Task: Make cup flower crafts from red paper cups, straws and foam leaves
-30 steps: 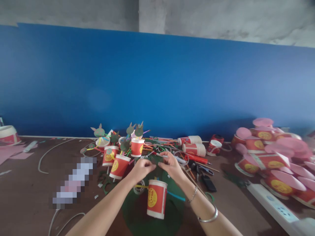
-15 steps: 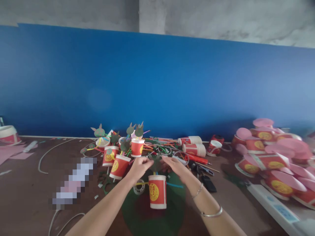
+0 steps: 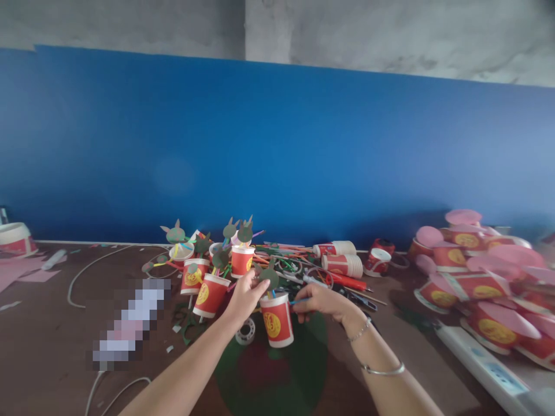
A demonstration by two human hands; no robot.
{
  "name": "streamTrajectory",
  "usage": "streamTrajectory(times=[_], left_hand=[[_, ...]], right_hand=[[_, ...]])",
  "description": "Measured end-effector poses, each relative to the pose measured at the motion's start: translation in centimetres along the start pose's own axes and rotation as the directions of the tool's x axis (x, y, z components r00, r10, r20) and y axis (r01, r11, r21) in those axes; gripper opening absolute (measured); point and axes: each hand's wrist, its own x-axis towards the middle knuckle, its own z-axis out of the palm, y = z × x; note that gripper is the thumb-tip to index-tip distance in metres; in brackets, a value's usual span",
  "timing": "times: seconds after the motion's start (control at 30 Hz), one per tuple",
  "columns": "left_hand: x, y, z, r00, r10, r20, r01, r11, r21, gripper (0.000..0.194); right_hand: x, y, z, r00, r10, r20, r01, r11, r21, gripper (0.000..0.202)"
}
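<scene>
A red paper cup [image 3: 277,319] with a yellow emblem is held just above a dark green felt round [image 3: 277,370] on the brown table. A dark green bunny-shaped cutout [image 3: 269,277] on a straw stands out of the cup. My left hand [image 3: 245,294] pinches that cutout at its left side. My right hand [image 3: 318,300] is closed on a blue straw [image 3: 296,301] that sticks out of the cup's right side. Both forearms reach in from the bottom; the right wrist wears two bracelets.
Behind the hands stand several red cups with bunny cutouts [image 3: 217,271] and a heap of coloured straws [image 3: 286,257]. Lying cups [image 3: 342,263], scissors and a dark object [image 3: 359,300] are to the right. Pink-lidded cups [image 3: 481,277] and a white power strip [image 3: 485,361] fill the right side. A tape roll [image 3: 246,331] lies by the cup.
The cup has moved away from me and up, and now sits closer to the hands. The green cutout now shows above its rim. My right hand has come down onto the blue straw.
</scene>
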Motion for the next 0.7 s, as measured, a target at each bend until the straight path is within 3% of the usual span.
streamTrajectory(times=[0.17, 0.27, 0.43, 0.6, 0.7], left_hand=[[0.1, -0.1, -0.2, 0.999, 0.034, -0.039, -0.032, 0.999, 0.038, 0.023], [0.1, 0.0, -0.3, 0.999, 0.019, -0.04, -0.017, 0.998, 0.054, 0.025], [-0.2, 0.4, 0.1, 0.998, 0.023, 0.065, -0.023, 1.0, -0.002, 0.032], [-0.4, 0.5, 0.3, 1.0, 0.018, 0.002, -0.018, 0.999, 0.026, 0.047], [-0.5, 0.6, 0.3, 1.0, 0.028, 0.0, -0.028, 0.998, 0.05, 0.05]], right_hand=[[1.0, 0.2, 0.2, 0.958, -0.003, -0.288, 0.085, 0.958, 0.273, 0.027], [1.3, -0.1, 0.7, 0.924, -0.007, -0.381, 0.146, 0.931, 0.336, 0.027], [1.2, -1.4, 2.2, 0.906, -0.079, -0.415, 0.121, 0.99, 0.075, 0.03], [0.8, -2.5, 3.1, 0.89, -0.253, -0.38, 0.232, 0.967, -0.101, 0.033], [0.9, -2.5, 3.2, 0.89, -0.267, -0.37, 0.25, 0.964, -0.094, 0.03]])
